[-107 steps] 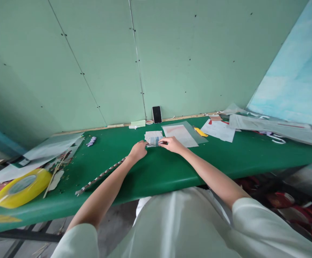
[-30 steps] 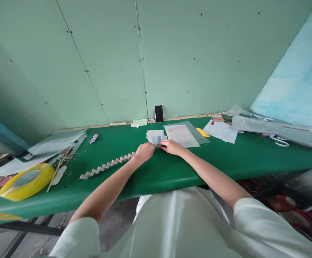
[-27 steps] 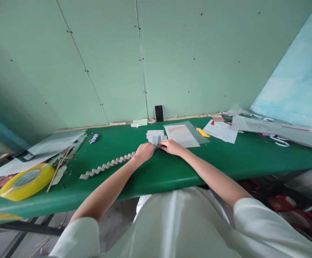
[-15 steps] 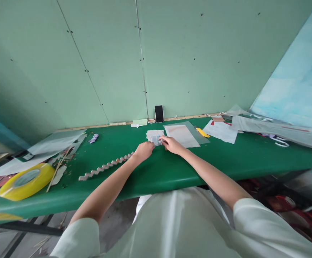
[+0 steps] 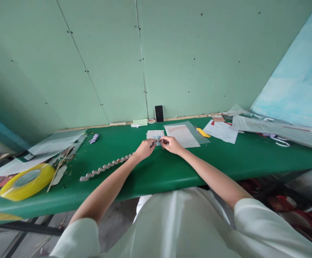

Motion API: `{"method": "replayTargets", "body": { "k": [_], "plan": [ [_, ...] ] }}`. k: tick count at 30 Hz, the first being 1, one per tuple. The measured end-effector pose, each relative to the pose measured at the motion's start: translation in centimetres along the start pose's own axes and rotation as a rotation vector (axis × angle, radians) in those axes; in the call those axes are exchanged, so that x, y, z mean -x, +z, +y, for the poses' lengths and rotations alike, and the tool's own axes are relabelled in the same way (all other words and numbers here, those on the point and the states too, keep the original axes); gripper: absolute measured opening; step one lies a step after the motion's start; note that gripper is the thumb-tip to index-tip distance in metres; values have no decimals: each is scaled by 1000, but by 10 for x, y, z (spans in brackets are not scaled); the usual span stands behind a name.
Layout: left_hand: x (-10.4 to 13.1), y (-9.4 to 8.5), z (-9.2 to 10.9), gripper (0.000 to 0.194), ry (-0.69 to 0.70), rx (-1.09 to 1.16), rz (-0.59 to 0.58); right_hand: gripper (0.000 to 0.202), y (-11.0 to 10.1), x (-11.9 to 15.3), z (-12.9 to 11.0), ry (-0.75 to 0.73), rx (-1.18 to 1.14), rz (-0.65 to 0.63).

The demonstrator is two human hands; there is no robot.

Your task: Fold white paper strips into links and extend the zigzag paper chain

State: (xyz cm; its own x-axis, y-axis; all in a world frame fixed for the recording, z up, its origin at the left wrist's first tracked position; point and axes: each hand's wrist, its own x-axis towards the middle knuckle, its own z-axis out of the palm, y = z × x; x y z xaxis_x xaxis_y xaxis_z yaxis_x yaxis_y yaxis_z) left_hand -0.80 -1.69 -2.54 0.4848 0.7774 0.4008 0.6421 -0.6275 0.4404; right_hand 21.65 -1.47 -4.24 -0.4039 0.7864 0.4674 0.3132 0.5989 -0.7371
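Observation:
Both hands meet over the middle of the green table (image 5: pixel 172 168). My left hand (image 5: pixel 145 148) has its fingers pinched on a small piece too tiny to make out. Facing it, my right hand (image 5: pixel 172 144) pinches at the same spot, thumb and forefinger together. Just beyond the fingertips lies a small whitish paper (image 5: pixel 155 133), with a pale blue-grey piece partly hidden by the fingers. A zigzag folded strip (image 5: pixel 104 167) runs from near my left wrist toward the lower left. Right of my right hand is a pinkish-white sheet (image 5: pixel 183 136) on a translucent one.
A phone (image 5: pixel 159 114) leans on the green wall. A yellow cutter (image 5: pixel 202 132) and papers (image 5: pixel 222 130) lie to the right. At the left are a yellow tape roll (image 5: pixel 27 181), thin sticks (image 5: pixel 57 170), large sheets (image 5: pixel 56 139) and a small purple object (image 5: pixel 94 138).
My left fingers have lifted and turned slightly at the small piece, and the right fingertips have curled in closer. The zigzag strip has shifted slightly right.

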Motion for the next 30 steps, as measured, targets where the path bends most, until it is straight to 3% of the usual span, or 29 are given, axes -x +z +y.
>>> {"method": "replayTargets", "body": {
  "k": [10, 17, 21, 30],
  "plan": [
    [1, 4, 9, 34, 16, 49, 38, 34, 11, -1, -11, 68, -64, 131],
    [-3, 10, 1, 35, -251, 406, 6, 34, 14, -1, -8, 69, -91, 159],
    [-4, 13, -5, 30, -285, 558, 13, 32, 15, -1, -5, 53, -85, 162],
    [-4, 17, -7, 27, -309, 644, 28, 32, 16, 0, -5, 43, -78, 164]
  ]
}}
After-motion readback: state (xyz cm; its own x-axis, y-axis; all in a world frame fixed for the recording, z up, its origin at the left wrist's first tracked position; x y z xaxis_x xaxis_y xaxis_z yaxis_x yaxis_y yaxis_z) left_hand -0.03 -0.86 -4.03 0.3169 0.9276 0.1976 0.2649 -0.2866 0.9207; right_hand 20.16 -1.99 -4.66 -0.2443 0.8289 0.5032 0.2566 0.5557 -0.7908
